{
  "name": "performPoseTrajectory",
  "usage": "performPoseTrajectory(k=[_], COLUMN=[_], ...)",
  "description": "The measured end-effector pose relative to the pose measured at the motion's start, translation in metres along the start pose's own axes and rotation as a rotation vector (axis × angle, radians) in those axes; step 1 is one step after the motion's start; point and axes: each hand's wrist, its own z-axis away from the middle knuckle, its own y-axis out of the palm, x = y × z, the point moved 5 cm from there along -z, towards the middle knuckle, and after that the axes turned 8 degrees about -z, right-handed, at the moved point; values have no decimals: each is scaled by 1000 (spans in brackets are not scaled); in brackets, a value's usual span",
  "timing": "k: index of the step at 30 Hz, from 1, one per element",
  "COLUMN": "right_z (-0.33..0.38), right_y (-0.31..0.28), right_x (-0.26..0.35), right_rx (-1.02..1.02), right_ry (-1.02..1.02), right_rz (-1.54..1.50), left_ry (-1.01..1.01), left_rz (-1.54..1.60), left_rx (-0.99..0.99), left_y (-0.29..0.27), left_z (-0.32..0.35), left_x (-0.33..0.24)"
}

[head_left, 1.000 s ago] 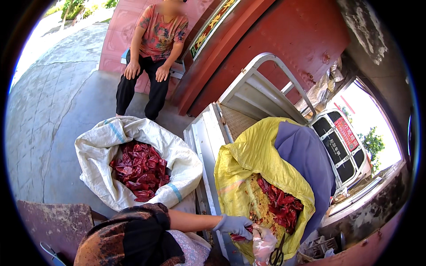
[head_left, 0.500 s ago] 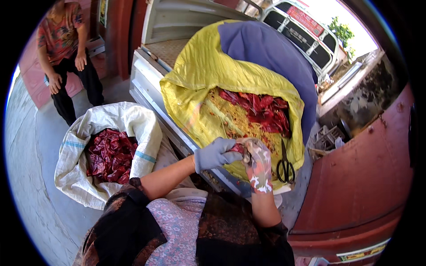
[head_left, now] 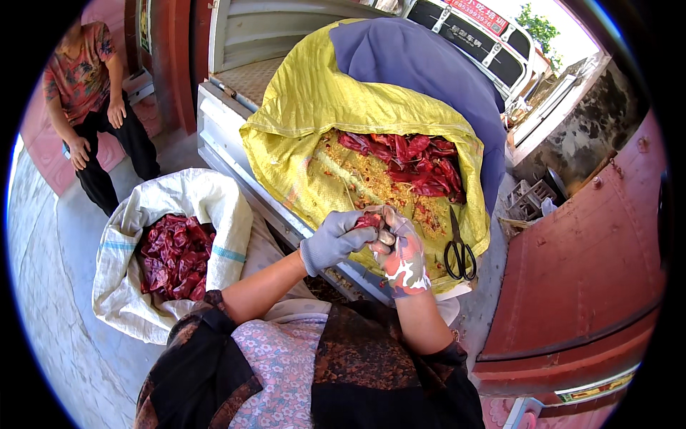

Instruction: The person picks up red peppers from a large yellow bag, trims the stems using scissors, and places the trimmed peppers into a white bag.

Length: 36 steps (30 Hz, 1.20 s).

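Observation:
My left hand (head_left: 334,240), in a grey glove, is closed around a dried red chili pepper (head_left: 369,220). Fingers of my right hand (head_left: 401,259), in a camouflage-patterned glove, pinch the same pepper from the other side and hide part of it. Both hands are over the front edge of an open yellow woven sack (head_left: 300,107). Inside it, dried red peppers (head_left: 421,166) lie beside loose yellow seeds (head_left: 364,175). Black-handled scissors (head_left: 459,254) rest on the sack, right of my right hand.
To the left stands a white woven sack (head_left: 118,286) holding dark red dried peppers (head_left: 176,250). The yellow sack lies on a truck bed with a metal side panel (head_left: 221,136), next to purple cloth (head_left: 421,61). Another person (head_left: 86,93) sits at far left. A red metal door (head_left: 572,264) is at right.
Both hands have shifted slightly left, still together on the pepper. My right fingers are now curled lower beside it. The whole view has shifted a little.

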Motion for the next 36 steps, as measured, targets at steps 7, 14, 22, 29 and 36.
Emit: performPoseTrajectory(k=[7, 14, 22, 29, 36], right_z=[-5, -9, -1, -7, -8], right_y=[-1, 1, 13, 0, -6], right_x=[-4, 20, 31, 20, 1], right_rx=[-26, -71, 73, -71, -145], right_ry=[-36, -289, -666, -419, -75], right_rz=[-99, 294, 819, 485, -1], left_ry=[54, -156, -195, -252, -226], left_rz=[21, 180, 232, 305, 327], left_rx=[-69, 111, 129, 24, -77], left_y=[0, 1, 3, 6, 7], left_z=[-5, -8, -14, -9, -9], left_x=[6, 27, 6, 15, 27])
